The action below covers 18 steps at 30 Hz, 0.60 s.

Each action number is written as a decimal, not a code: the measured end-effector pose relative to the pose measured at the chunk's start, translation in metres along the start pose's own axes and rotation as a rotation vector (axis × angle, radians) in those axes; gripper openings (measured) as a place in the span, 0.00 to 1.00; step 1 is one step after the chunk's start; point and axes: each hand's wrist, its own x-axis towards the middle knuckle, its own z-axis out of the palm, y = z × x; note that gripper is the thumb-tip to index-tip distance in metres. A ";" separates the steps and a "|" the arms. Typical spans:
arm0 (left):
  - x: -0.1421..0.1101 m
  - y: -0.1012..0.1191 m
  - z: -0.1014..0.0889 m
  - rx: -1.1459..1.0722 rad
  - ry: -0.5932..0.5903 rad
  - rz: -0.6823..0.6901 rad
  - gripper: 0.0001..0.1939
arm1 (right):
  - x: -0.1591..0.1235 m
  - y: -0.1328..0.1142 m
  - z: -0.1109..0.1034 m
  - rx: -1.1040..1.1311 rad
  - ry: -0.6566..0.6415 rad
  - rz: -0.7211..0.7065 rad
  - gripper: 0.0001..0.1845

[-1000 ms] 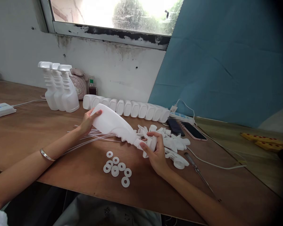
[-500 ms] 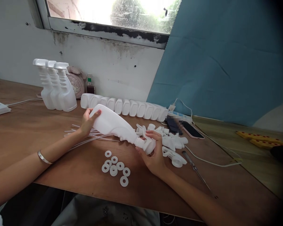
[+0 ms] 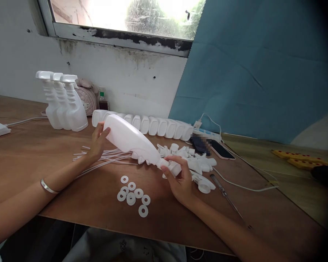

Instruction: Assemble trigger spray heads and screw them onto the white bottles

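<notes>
A white spray bottle (image 3: 132, 136) is held tilted above the table, its base up to the left and its neck down to the right. My left hand (image 3: 98, 142) grips it near the base, thumb on the side. My right hand (image 3: 180, 178) is closed around the white spray head (image 3: 174, 169) at the neck; the fingers partly cover it. Below the bottle lie several flat white washers (image 3: 131, 198). Thin white tubes (image 3: 109, 157) lie under and behind my left hand. A pile of loose white spray heads (image 3: 200, 163) lies just beyond my right hand.
Three spray bottles with heads (image 3: 67, 105) stand at the back left. A row of white bottles (image 3: 153, 125) lies along the wall. To the right are a screwdriver (image 3: 226, 196), a phone (image 3: 222, 150), a power strip (image 3: 207, 134) and a white cable (image 3: 237, 187).
The bottle has turned about its length, so its ridged side now faces more downward. My right hand's fingers have shifted round the spray head. The camera view has moved slightly.
</notes>
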 end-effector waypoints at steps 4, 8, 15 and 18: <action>0.001 0.003 -0.002 0.087 -0.061 0.021 0.10 | 0.003 0.003 0.001 0.088 0.058 0.165 0.10; -0.003 0.004 0.000 0.109 -0.138 0.017 0.11 | 0.010 0.009 0.002 0.224 0.157 0.336 0.11; -0.005 0.004 0.004 0.006 -0.217 0.028 0.14 | 0.016 0.012 -0.002 0.278 0.202 0.396 0.13; -0.006 0.007 0.003 -0.045 -0.274 0.024 0.16 | 0.015 0.010 -0.001 0.293 0.183 0.395 0.12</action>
